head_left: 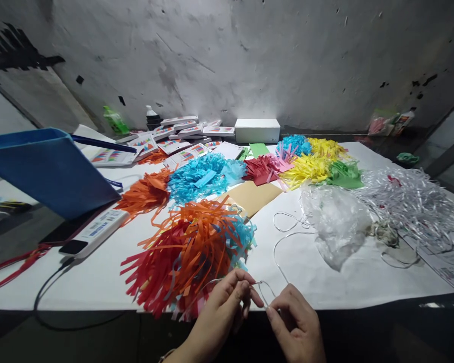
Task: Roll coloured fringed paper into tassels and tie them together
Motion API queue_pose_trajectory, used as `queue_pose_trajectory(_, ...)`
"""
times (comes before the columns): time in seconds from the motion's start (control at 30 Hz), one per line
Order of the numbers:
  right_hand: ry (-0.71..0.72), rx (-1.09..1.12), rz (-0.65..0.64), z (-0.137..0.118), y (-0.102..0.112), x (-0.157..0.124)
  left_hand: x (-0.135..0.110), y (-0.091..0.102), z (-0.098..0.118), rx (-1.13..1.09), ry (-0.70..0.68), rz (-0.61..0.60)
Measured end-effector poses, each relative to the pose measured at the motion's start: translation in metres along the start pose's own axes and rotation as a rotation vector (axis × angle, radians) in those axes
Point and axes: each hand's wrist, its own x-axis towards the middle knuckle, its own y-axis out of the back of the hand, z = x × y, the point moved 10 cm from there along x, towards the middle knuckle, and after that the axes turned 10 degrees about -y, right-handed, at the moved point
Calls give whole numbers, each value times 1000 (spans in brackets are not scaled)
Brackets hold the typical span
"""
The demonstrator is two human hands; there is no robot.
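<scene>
My left hand [232, 297] pinches a thin white string at the table's front edge, just right of a big bundle of paper tassels [196, 242] in red, orange and light blue. Close beside it, my right hand [297, 322] has thumb and forefinger closed on the same string [283, 269]. A small loop of it stands between the two hands. From the right hand the string runs up across the white table cover towards a crumpled clear plastic bag [338, 222]. On the left side the string passes into the tassels, where its end is hidden.
Blue tassels [196, 176], orange tassels [147, 191] and yellow tassels [310, 169] lie farther back. Silvery string [416, 201] is heaped at right. A blue folder-like stand [53, 171] and a white power bank [96, 232] with a cable sit left. Flat boxes and a white box [257, 131] line the wall.
</scene>
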Motion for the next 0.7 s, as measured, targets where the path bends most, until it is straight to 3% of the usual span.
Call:
queue_pose_trajectory(0.23, 63, -63, -86, 2, -17, -4, 0, -11, -10, -187, 65, -26)
queue_pose_trajectory(0.5, 246, -156, -192, -8, -25, -3, -7, -37, -19, -505, 108, -185)
queue_pose_trajectory(0.7, 114, -120, -103, 8, -13, 3, -11, -45, -30, -615, 154, -282)
